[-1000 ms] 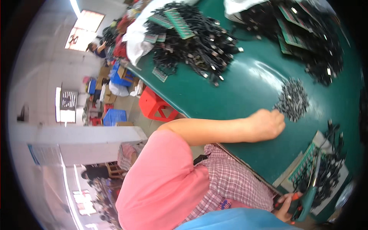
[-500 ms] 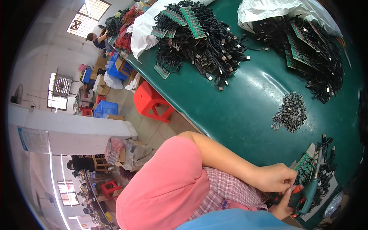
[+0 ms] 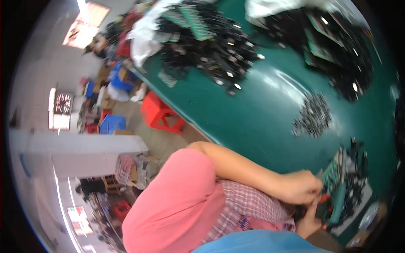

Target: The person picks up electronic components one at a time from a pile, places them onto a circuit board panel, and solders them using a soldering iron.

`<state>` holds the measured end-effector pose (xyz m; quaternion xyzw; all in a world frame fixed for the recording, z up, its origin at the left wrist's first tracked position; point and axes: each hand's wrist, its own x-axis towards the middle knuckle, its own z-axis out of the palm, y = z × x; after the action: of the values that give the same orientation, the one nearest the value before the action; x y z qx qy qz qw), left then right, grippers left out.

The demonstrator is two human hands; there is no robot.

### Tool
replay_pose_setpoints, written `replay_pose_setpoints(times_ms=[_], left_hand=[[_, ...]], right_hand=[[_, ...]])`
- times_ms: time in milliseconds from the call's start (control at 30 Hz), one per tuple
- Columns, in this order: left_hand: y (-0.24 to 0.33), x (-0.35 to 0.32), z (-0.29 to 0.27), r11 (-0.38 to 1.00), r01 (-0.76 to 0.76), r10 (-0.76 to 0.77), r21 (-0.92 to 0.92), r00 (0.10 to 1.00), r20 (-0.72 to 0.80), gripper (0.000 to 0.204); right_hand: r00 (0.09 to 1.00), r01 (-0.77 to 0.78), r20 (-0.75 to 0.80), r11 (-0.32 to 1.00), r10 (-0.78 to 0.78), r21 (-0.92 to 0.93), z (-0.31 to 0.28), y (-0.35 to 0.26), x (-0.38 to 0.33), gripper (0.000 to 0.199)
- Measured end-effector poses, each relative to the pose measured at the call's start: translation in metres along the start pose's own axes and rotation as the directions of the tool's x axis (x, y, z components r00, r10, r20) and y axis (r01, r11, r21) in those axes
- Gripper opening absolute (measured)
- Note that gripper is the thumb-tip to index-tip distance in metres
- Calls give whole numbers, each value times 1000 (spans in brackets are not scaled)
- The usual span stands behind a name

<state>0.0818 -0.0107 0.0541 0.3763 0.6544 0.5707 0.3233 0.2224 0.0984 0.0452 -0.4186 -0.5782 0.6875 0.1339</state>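
The left hand lay curled at the near edge of the green table, its fingers closed around something small at the edge of a green circuit board; blur and the hand's own back hid what exactly was pinched. The right hand sat just below it, fingers wrapped around a cutting tool with red and teal handles, the teal handle standing out beside the board. The board rested tilted among a heap of black cable pieces on a pale sheet at the table's near right corner, touching both hands.

Farther out on the table, well apart from the hands, lay a small pile of dark metal parts. Beyond that, a large tangle of black cables with green boards spread across the far left of the table, and another such heap covered the far right. A white bag slumped at the table's far left edge.

On the floor beside the table stood a red plastic stool, with a blue crate near it. The person's pink sleeve and checked garment filled the lower middle of the view.
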Motion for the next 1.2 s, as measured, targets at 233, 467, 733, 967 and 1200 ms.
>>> replay_pose_setpoints(times_ms=[233,467,733,967,1200], left_hand=[[-1,7,-8,980,177,-164,-86,977,137,9],[-19,64,-25,802,583,-584,-134,811,34,12],[-23,90,-11,783,620,-621,-45,784,-14,17],[-26,91,-10,773,634,-634,-38,773,-19,16],[-26,92,-9,766,642,-643,-35,765,-27,16]], right_hand=[[975,219,72,951,-208,-219,5,-16,-7,23],[996,-3,90,998,9,-64,-26,-21,-12,39],[994,-26,102,992,38,-122,-44,-7,-17,10],[974,23,215,925,64,-380,-48,-14,-13,11],[976,18,207,936,59,-351,-46,-14,-10,15]])
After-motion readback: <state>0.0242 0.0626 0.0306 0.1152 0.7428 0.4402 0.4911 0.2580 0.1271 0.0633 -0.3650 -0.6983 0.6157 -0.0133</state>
